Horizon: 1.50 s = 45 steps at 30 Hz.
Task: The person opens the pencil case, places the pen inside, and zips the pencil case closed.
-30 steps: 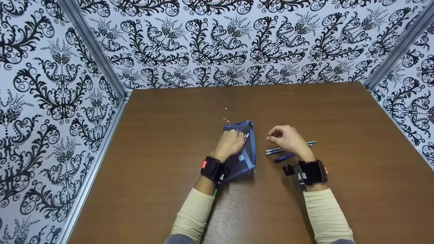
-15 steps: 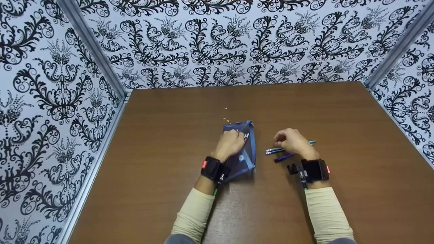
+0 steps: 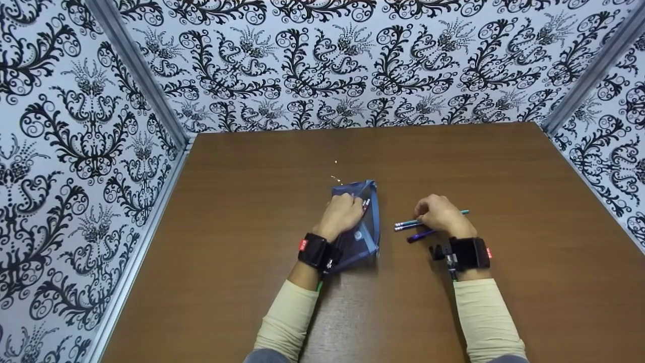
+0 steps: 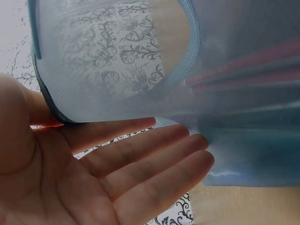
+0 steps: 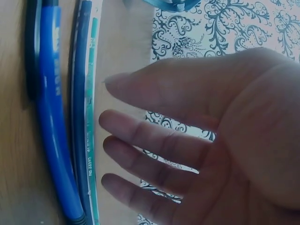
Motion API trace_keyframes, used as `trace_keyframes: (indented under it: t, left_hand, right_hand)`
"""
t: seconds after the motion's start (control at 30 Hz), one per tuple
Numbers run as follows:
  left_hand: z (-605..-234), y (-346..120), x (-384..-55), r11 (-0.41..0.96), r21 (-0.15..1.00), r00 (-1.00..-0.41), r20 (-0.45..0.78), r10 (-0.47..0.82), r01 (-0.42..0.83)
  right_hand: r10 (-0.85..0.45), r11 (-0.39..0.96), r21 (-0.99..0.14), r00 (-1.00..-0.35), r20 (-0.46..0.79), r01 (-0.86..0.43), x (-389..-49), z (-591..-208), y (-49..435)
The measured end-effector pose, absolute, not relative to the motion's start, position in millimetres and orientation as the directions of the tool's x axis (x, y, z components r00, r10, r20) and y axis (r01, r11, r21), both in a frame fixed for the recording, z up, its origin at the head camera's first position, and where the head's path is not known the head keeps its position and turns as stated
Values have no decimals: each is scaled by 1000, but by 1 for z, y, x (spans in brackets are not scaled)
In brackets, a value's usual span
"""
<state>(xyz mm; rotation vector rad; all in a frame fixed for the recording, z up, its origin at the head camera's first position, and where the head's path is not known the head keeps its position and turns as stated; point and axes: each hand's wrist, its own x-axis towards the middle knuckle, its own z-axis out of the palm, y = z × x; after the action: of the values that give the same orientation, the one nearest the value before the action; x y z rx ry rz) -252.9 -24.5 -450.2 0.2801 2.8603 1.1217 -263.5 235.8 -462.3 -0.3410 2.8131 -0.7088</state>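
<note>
My left hand (image 3: 341, 218) pinches the edge of a translucent blue mesh pencil case (image 4: 108, 93), its other fingers stretched along the outside. Reddish pencils (image 4: 248, 61) show through the mesh inside. Over on the right, my right hand (image 3: 442, 216) hangs above two pencils (image 3: 406, 225) and a blue pen (image 3: 419, 236) lying on the table. From the right wrist, its thumb and fingers (image 5: 124, 123) are apart, with the tips close to a green-and-white pencil (image 5: 92, 103). A dark blue pencil (image 5: 80, 103) and the pen lie just beyond it.
The brown wooden table (image 3: 242, 201) is bounded by patterned walls (image 3: 322, 65) at the back and sides, with metal posts at the corners. A small shiny thing (image 3: 336, 179) lies behind the pencil case. Black camera bands sit on both wrists.
My right hand has moved right and slightly toward me, coming lower over the pencils. My left hand and the pencil case have stayed in place.
</note>
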Motion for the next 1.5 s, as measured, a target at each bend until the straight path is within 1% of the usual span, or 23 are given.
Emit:
trace_keyframes:
  t: [0.33,0.53,0.7,0.93,1.3,1.5]
  left_hand:
    - [-451,-25,-253,716,683,-983,15,185,145]
    - [-450,-25,-252,711,688,-983,13,184,142]
    - [-450,-25,-252,708,691,-983,16,185,144]
    - [-451,-25,-252,722,675,-983,29,181,152]
    - [-450,-24,-252,720,681,-984,9,177,135]
    - [-451,-24,-252,720,682,-984,4,176,132]
  right_hand:
    - [-235,857,-507,-947,-217,-97,-264,-465,239]
    - [-229,860,-501,-951,-206,-98,-264,-465,239]
    - [-219,862,-500,-949,-226,-80,-264,-466,239]
    - [-239,876,-467,-952,-193,-126,-267,-467,238]
    - [-232,878,-465,-951,-203,-115,-267,-466,237]
    - [-238,875,-463,-957,-164,-138,-265,-466,233]
